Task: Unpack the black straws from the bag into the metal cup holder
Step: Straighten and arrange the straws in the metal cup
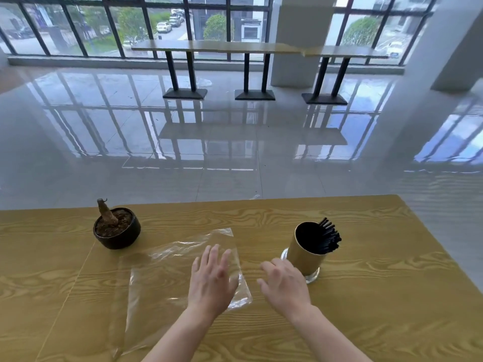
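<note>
A bundle of black straws (329,237) stands in the metal cup holder (305,253), leaning against its right rim. The holder sits upright on the wooden table, right of centre. A clear plastic bag (167,273) lies flat and looks to hold nothing, left of the holder. My left hand (212,282) rests palm down on the bag's right part, fingers spread. My right hand (285,284) hovers with fingers apart just left of the holder's base, holding nothing.
A black pot (117,232) with soil and a cut plant stump stands at the table's back left. The wooden table (366,309) ends at its far edge just beyond the pot and holder. Beyond lie a glossy floor and a window bench.
</note>
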### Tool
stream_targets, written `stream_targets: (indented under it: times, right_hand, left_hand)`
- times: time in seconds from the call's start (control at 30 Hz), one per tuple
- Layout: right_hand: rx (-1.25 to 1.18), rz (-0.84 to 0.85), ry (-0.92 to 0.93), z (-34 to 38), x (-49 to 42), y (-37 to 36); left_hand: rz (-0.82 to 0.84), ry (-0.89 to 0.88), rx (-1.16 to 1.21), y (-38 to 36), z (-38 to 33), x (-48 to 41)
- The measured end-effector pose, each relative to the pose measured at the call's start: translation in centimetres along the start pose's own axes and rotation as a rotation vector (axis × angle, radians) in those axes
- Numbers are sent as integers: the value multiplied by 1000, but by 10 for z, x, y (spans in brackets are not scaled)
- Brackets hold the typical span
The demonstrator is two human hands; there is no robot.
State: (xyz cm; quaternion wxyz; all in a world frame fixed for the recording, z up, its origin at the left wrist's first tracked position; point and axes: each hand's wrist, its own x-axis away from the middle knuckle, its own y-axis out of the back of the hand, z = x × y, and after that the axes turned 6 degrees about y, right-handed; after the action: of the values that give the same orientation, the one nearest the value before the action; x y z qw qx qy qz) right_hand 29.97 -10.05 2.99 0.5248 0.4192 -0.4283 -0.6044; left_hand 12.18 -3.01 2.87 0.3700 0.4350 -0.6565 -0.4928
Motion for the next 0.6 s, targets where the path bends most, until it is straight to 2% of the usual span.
stream_targets:
  times: [0.17, 0.37, 0.47, 0.6]
  right_hand:
    - [-125, -171, -130, -25, 20, 43]
    - [-259, -349, -384, -72, 48, 77]
    - [-336, -348, -464, -94, 52, 84]
    - [-402, -259, -498, -114, 44, 89]
  left_hand:
    - [-68, -141, 89, 17, -52, -11]
    - [-83, -263, 342, 31, -107, -23]
    - [-66, -327, 372, 31, -131, -29]
    - [7, -352, 338, 28, -155, -41]
